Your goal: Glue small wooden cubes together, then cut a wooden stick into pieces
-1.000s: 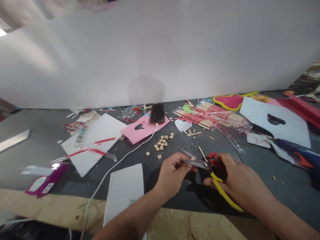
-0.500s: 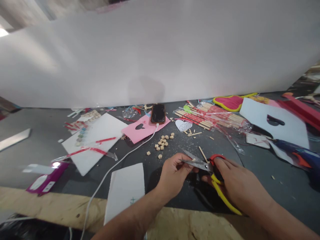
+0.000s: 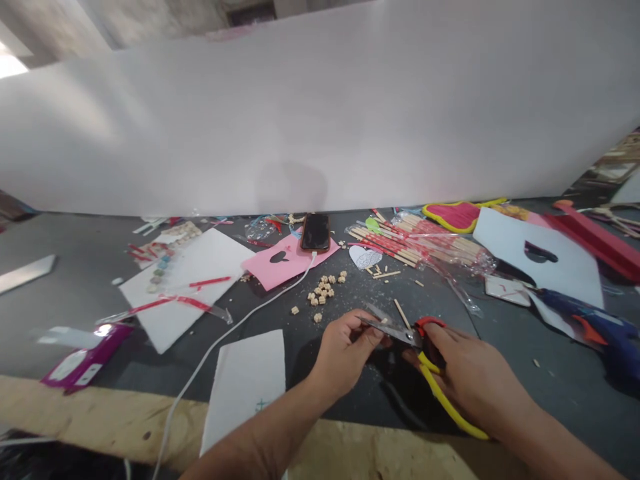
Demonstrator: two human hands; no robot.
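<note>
In the head view, my right hand is closed round the red and yellow handles of the scissors, whose blades point left and stand a little apart. My left hand is pinched at the blade tips; what its fingers hold is too small to make out. A small pale piece shows by the blades. Just behind the scissors is a thin stick. Several small beige clusters lie on the dark table beyond my left hand.
A phone with a white cable rests on pink paper. Bagged sticks lie behind the scissors, a blue glue gun at the right. White sheets and a purple packet are at the left.
The scissor blades have closed slightly, with both hands still near the same place. The whole view has shifted a little.
</note>
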